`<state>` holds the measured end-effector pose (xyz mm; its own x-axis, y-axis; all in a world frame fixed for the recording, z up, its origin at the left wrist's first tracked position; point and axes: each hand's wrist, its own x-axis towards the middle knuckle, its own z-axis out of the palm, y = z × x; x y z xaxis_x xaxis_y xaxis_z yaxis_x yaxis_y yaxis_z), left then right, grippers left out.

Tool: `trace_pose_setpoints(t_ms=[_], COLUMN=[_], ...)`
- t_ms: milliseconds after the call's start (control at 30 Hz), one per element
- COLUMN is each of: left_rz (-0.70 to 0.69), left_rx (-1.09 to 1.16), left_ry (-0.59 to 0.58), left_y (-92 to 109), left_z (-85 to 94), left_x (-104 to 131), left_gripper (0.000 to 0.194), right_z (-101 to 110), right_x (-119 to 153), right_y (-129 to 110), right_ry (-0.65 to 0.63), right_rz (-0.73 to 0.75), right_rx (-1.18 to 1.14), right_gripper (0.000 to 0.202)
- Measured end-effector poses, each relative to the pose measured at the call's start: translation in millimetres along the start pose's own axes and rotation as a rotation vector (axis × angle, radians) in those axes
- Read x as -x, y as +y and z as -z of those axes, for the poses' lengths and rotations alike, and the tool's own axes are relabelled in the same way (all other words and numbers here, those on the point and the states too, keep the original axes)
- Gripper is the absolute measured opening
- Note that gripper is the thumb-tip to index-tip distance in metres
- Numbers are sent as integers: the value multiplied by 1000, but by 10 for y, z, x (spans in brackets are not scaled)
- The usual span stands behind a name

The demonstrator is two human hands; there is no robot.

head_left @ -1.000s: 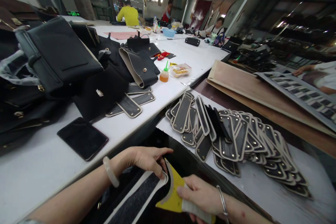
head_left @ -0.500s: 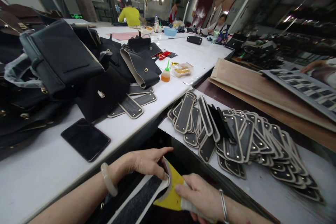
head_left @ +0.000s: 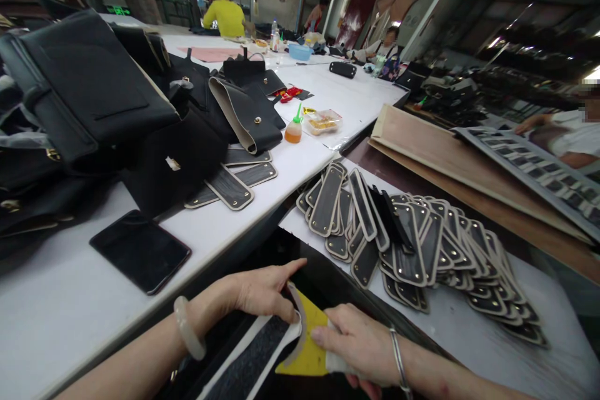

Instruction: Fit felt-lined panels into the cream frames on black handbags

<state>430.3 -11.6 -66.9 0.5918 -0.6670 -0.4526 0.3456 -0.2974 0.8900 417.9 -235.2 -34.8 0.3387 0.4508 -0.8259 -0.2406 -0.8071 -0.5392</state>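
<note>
At the bottom centre, my left hand (head_left: 265, 290) pinches the near end of a black piece with pale borders (head_left: 255, 356). Its index finger points out to the right, while the thumb presses on the rounded end. My right hand (head_left: 356, 340) is closed around the wrapped white handle of a yellow scraper (head_left: 307, 344). The blade's curved greyish edge lies against the end of the black piece, close to my left thumb. How the other left fingers grip underneath is hidden.
Many black bag-bottom panels with pale edges and studs (head_left: 412, 244) lie heaped on the right-hand table. Black handbags (head_left: 94, 75) crowd the left table, near a phone (head_left: 140, 250), a glue bottle (head_left: 294, 130) and a food box (head_left: 323, 122). A person's arm (head_left: 562, 128) shows at right.
The head view has shifted slightly, so the surroundings sit a little further left. Both hands keep their holds, with the scraper still at the end of the black piece.
</note>
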Motion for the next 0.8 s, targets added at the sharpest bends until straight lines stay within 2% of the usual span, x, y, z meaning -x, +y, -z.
trace_pose_setpoints(t_ms=[167,367,567,800], left_rz=[-1,-19,-11,-61], left_rx=[48,28,-10,88], left_ry=[16,11,44,18], left_y=[-22,-22,22,-67], left_z=[-17,-15,6,-10], left_x=[11,16,54,-2], left_gripper=[114,116,116,120], right_z=[18,-12,-66,-186], right_x=[-16,-47,-119,-135], right_y=[-45,-60,15,20], right_ry=[-5,-72,-98,-54], right_rz=[-38,-73,-90,-130], right_rx=[28,-11,-82,-212], right_gripper=[22,21,33,26])
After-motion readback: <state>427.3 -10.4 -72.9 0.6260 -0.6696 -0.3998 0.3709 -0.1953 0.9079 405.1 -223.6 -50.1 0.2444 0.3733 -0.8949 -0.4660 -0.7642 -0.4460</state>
